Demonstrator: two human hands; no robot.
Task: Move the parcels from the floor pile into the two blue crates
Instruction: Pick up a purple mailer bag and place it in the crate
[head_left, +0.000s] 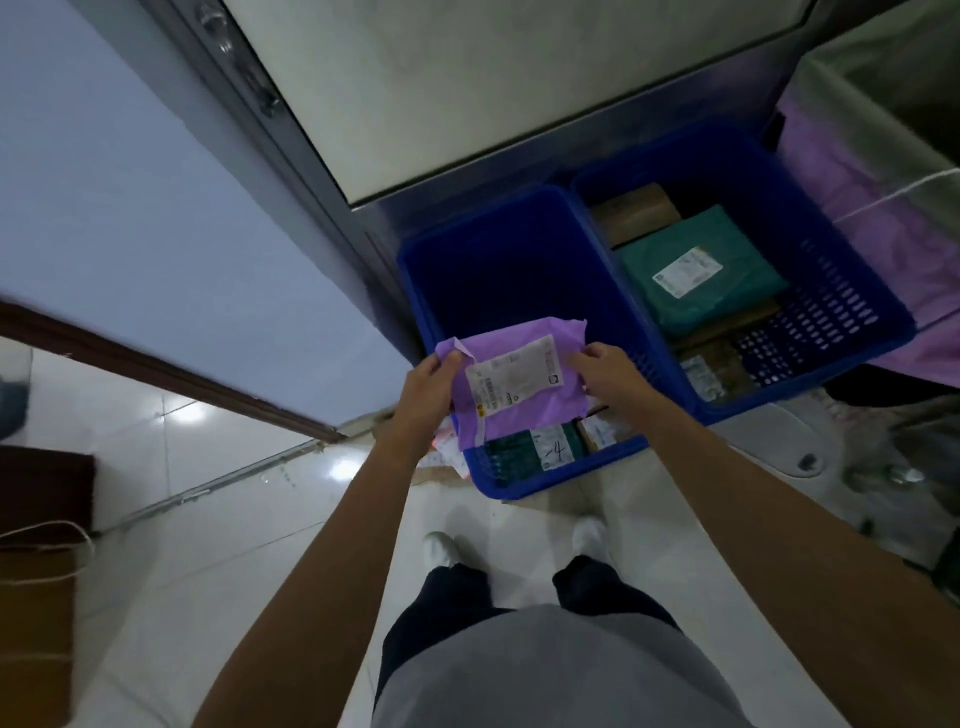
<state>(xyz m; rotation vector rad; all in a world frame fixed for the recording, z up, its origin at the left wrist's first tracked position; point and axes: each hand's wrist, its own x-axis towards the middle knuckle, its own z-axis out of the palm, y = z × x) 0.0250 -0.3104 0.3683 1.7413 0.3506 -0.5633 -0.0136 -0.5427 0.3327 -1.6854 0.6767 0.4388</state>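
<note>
A purple parcel bag (519, 410) with a white label is held flat above the near end of the left blue crate (415, 270). My left hand (428, 384) grips its left edge and my right hand (605, 371) grips its right edge. Under the bag, at the crate's near end, lie a green parcel (540, 449) marked with a handwritten number and a brown one. The right blue crate (841, 306) stands beside it, touching, and holds a teal parcel (696, 270), a brown box (636, 210) and other parcels.
Both crates stand on a white tiled floor against a grey door or cabinet (467, 93). Purple bags (872, 197) pile up to the right. A cardboard box (36, 618) stands at the left edge. My feet (514, 545) are just short of the left crate.
</note>
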